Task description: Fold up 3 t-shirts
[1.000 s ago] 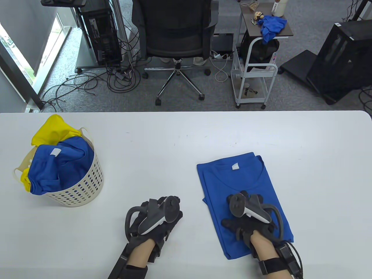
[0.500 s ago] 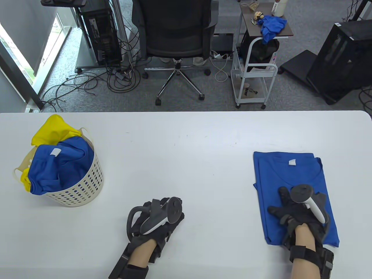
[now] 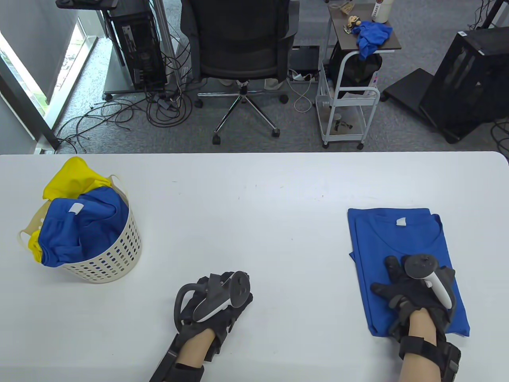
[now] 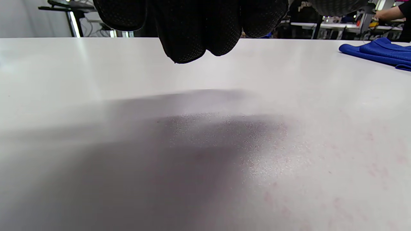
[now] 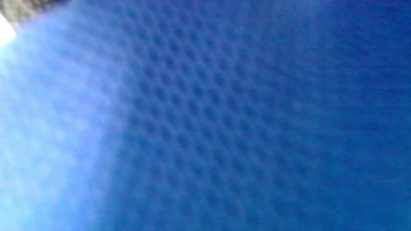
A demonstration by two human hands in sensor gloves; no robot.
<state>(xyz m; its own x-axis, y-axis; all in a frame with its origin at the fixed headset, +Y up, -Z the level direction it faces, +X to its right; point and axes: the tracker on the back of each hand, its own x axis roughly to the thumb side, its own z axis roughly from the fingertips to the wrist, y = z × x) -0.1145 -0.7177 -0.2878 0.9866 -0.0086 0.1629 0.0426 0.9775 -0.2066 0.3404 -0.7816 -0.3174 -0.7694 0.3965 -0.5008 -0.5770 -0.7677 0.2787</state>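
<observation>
A folded blue t-shirt [image 3: 397, 242] lies flat on the right part of the white table [image 3: 254, 187], collar label facing up. My right hand [image 3: 383, 276] rests flat on its near half with fingers spread; the right wrist view shows only blurred blue fabric [image 5: 224, 128]. My left hand [image 3: 242, 288] rests on bare table near the front middle and holds nothing. Its fingertips [image 4: 192, 38] hang just above the tabletop, and the folded shirt's edge [image 4: 379, 51] shows at far right there. A crumpled blue shirt [image 3: 83, 227] and a yellow shirt [image 3: 71, 179] sit in the basket.
The cream perforated basket [image 3: 107, 262] stands at the table's left. Beyond the far table edge are an office chair [image 3: 238, 43], a white cart [image 3: 346, 103] with a blue cloth [image 3: 372, 36] on top, and computer towers on the floor.
My right hand has slid the folded blue shirt from the table's middle to the right side, then settled there. My left hand has barely moved.
</observation>
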